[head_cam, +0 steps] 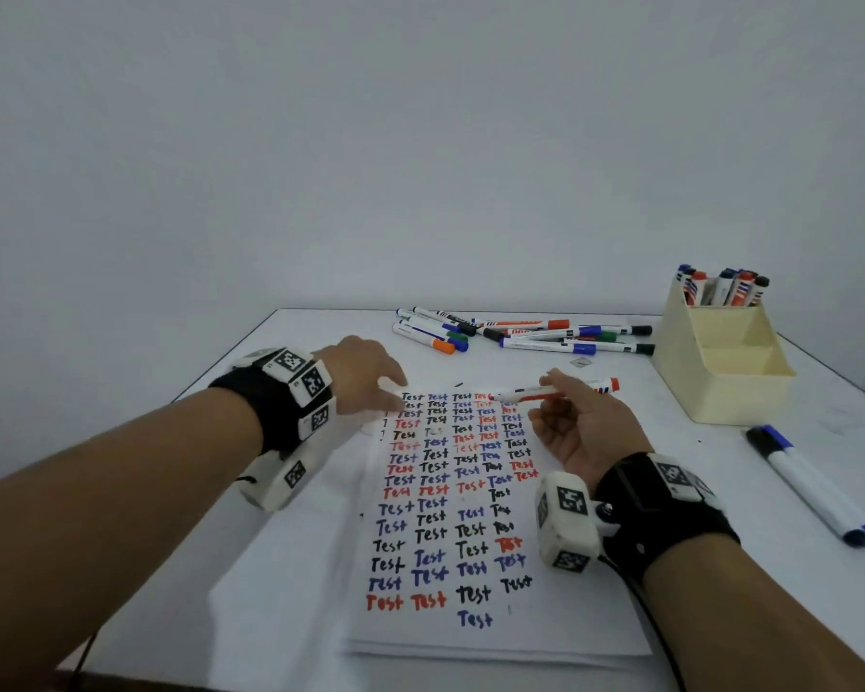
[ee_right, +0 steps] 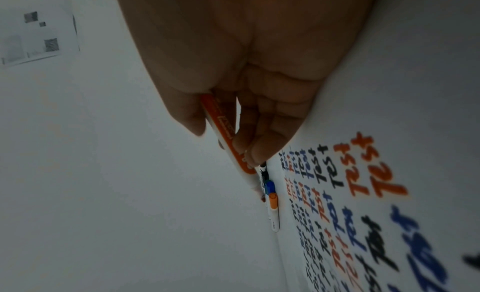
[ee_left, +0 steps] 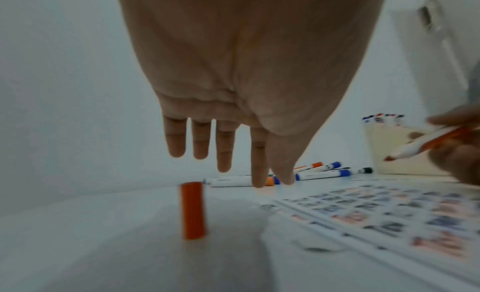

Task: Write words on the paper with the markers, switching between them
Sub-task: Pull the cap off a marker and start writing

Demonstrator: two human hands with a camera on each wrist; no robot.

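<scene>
White laminate is covering the bench, which is carrying everything in view under a plain pale wall. A stack of white paper is lying in the middle of it, its top sheet filling with rows of the word "Test" in black, blue and red ink. At the far right a cream plastic organiser is standing upright, with capped markers poking out of its rear compartment. A loose pile of whiteboard markers is lying along the far edge, well apart from the paper, and two more blue-and-black markers are lying side by side near the right edge. The left hand is hovering over the paper's far-left corner with its fingers stretched out straight and slightly spread, holding nothing. The right hand is pinching an uncapped red marker between thumb and fingertips, the barrel lying nearly level above the top rows of writing, its tip pointing left. A red cap is standing upright on the bench, just left of the paper, below the left hand.
</scene>
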